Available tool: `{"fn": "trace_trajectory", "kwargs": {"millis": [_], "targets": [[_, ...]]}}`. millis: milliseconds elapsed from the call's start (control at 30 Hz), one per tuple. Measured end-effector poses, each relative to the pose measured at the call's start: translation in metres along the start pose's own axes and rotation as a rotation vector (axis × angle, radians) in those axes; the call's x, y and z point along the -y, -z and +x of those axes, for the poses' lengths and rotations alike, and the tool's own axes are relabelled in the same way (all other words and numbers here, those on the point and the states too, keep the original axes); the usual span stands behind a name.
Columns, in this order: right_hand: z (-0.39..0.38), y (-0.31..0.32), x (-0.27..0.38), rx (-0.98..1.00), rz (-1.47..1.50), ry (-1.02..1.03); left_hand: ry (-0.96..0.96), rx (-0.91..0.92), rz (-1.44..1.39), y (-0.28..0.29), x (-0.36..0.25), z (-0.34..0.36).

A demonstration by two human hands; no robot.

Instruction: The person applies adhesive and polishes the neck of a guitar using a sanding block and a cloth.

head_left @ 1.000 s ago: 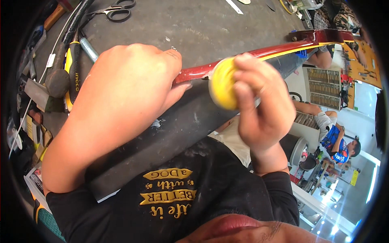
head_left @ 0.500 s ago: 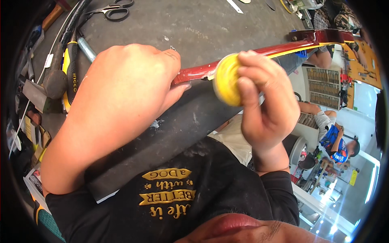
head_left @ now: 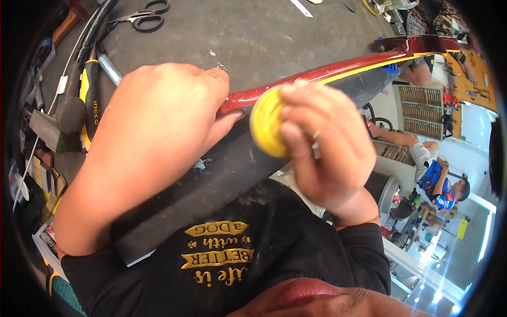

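A glossy dark red guitar neck (head_left: 338,70) with a yellow strip along its lower edge runs across the workbench (head_left: 227,31) toward the guitar's body at the upper right. My left hand (head_left: 163,105) is wrapped round the near end of the neck, with its fingertips hidden underneath. Pinched between the thumb and fingers of my right hand (head_left: 330,142) is a round yellow disc (head_left: 268,124), like a pad, slightly blurred. The disc is at the neck's lower edge; whether it touches cannot be made out. A black padded surface (head_left: 222,158) lies beneath, between the bench and my body.
Scissors (head_left: 148,22) lie at the far left of the bench. A round-headed mallet (head_left: 71,112) and a yellow-and-black handled tool (head_left: 91,100) crowd the left side. Beyond the bench on the right, a person in a blue shirt (head_left: 435,179) sits near a wooden tool board (head_left: 478,79).
My right hand has moved left and toward me with the yellow disc, nearer to my left hand. My left hand has shifted only slightly and still grips the neck.
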State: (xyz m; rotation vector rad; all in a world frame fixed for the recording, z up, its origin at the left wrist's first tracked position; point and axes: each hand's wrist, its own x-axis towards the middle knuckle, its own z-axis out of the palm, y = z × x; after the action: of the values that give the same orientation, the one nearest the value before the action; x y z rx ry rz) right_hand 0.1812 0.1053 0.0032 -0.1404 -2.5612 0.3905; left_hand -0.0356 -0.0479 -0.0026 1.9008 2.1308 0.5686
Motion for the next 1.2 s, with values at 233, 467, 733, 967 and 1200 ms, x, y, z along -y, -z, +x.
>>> {"fn": "trace_trajectory", "kwargs": {"millis": [233, 467, 733, 967, 1200], "targets": [[0.003, 0.000, 0.003, 0.012, -0.004, 0.037, -0.008, -0.028, -0.003, -0.003, 0.000, 0.000], [0.002, -0.001, 0.004, 0.028, 0.014, 0.041, -0.011, -0.039, 0.001, -0.005, 0.002, -0.001], [0.004, 0.001, -0.001, -0.005, -0.036, 0.007, 0.000, -0.014, 0.009, -0.001, 0.001, 0.000], [0.003, 0.000, -0.002, -0.010, -0.014, 0.026, 0.001, -0.007, 0.017, -0.003, 0.001, -0.002], [0.003, 0.001, 0.004, 0.038, 0.060, 0.027, -0.010, -0.028, -0.003, -0.004, 0.002, -0.001]]}}
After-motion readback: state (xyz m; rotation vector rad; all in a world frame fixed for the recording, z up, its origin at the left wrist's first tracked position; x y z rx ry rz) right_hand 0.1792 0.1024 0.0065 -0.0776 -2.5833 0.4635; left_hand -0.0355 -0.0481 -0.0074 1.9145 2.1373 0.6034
